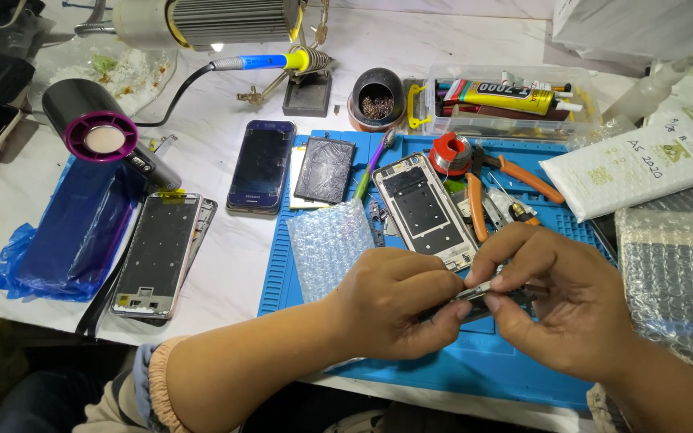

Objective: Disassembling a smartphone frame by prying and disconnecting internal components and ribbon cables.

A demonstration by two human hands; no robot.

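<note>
pinching a thin, dark phone part (475,293) between them, the left hand (395,305) and right hand (559,301) meet over the blue repair mat (475,361), near an opened phone frame (425,210). it looks light, stiff and fragile, best held by its edges.

At lower centre of the frame, the left hand (395,301) and right hand (559,301) meet over a blue work mat (475,369), pinching a small dark metal part (483,290) between their fingertips. Just above them lies an opened phone frame (425,208). A purple-faced hair dryer (98,132) sits at upper left, and orange-handled pliers (523,178) at upper right.
</note>
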